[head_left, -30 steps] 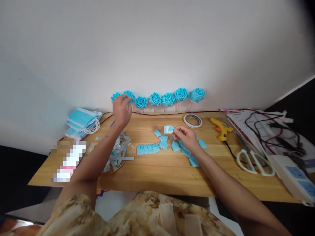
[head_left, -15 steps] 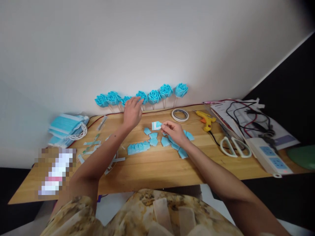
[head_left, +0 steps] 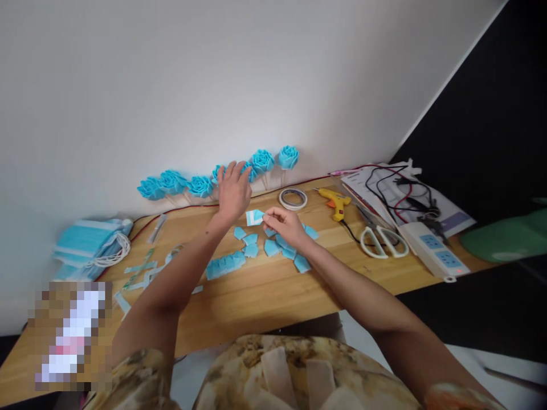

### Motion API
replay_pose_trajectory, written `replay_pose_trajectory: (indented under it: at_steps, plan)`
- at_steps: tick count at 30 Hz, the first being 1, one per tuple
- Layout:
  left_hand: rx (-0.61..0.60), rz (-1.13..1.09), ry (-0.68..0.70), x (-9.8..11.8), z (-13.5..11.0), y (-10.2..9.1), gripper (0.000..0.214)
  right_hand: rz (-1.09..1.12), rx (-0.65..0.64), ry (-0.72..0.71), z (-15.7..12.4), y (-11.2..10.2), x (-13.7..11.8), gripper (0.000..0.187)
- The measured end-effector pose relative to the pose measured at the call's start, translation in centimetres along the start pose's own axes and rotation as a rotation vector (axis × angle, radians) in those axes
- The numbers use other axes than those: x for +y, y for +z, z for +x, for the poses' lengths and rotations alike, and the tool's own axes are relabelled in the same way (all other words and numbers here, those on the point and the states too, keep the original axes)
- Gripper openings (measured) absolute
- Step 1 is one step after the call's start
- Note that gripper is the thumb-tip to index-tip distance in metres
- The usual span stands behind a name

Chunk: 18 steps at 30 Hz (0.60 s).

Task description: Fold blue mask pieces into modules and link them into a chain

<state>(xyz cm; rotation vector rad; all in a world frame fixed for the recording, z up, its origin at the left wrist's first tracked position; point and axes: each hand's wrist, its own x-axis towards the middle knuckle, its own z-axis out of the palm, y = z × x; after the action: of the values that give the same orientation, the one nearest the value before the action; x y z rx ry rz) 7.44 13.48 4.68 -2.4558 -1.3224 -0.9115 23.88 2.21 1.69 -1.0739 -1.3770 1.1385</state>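
My left hand (head_left: 234, 193) reaches to the row of blue folded flowers, its fingers apart in front of the middle ones and partly hiding them. Whether it touches a flower I cannot tell. On the left of the row is a fluffy blue flower (head_left: 173, 181); at the right end stands another blue flower (head_left: 289, 156) on a thin pale stem. Between thumb and fingertips, my right hand (head_left: 287, 226) pinches a small blue petal piece (head_left: 252, 218) with a white stripe. Below it lie loose blue petal pieces (head_left: 250, 249) and a pleated blue strip (head_left: 225, 265).
Face masks (head_left: 88, 242) lie stacked at the left, near cut scraps (head_left: 141, 267) and a blurred-out object (head_left: 74, 333). Beyond my right hand are a tape roll (head_left: 282, 204), a yellow glue gun (head_left: 337, 204), white-handled scissors (head_left: 371, 242) and a power strip (head_left: 433, 250).
The view has turned right, so the table's things sit further left. My left hand has moved rightward along the flower row, uncovering the third flower. My right hand still pinches the petal piece.
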Motion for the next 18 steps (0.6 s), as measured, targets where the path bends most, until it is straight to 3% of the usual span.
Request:
replay_pose_trajectory:
  at_steps: [5,10,15,18]
  plan:
    - [-0.110,-0.008,0.152,1.9,2.8,0.3,0.049,-0.020,-0.043,-0.041,0.5,-0.6,0.4,0.030]
    - [-0.061,-0.015,0.219,3.9,4.5,1.4,0.049,-0.173,-0.071,-0.071,0.6,-0.7,1.3,0.027]
    - [-0.197,-0.064,0.382,6.3,6.8,2.9,0.047,-0.266,-0.084,-0.097,0.5,-0.6,2.1,0.020]
    - [-0.071,-0.182,0.323,6.4,7.2,1.9,0.046,-0.322,-0.086,-0.144,0.6,-0.7,2.3,0.022]
